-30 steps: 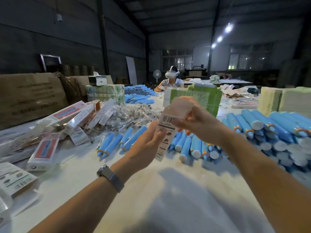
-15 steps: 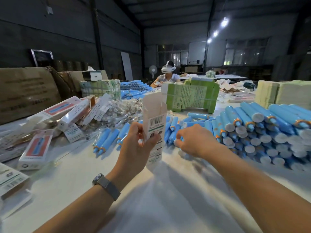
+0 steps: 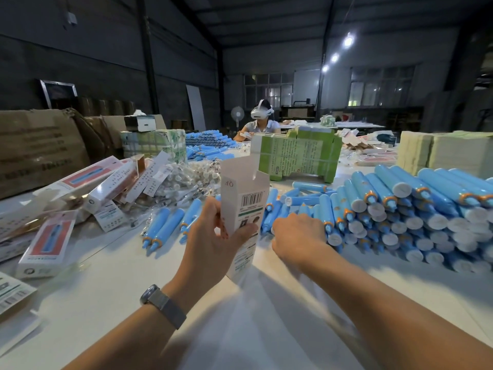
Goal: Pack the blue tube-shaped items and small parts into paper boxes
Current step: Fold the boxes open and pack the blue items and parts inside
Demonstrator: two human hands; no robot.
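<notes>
My left hand (image 3: pixel 213 236) grips a white paper box (image 3: pixel 244 206) upright, its top flap open and a barcode facing me. My right hand (image 3: pixel 298 236) reaches into the stack of blue tubes (image 3: pixel 400 209) on the right, fingers curled down among the nearest tubes; whether they hold one is hidden. A few loose blue tubes (image 3: pixel 165 225) lie left of the box. A heap of small parts in clear bags (image 3: pixel 186 182) sits behind them.
Packed and flat printed boxes (image 3: pixel 50 241) are scattered on the white table (image 3: pixel 106 303) at the left. A green carton bundle (image 3: pixel 298 153) stands behind the box. Brown cartons (image 3: pixel 40 148) line the far left. Another person (image 3: pixel 260 121) sits across the table.
My right hand left the box top and dropped to the blue tube stack. My left hand lowered the box and now holds it alone, upright.
</notes>
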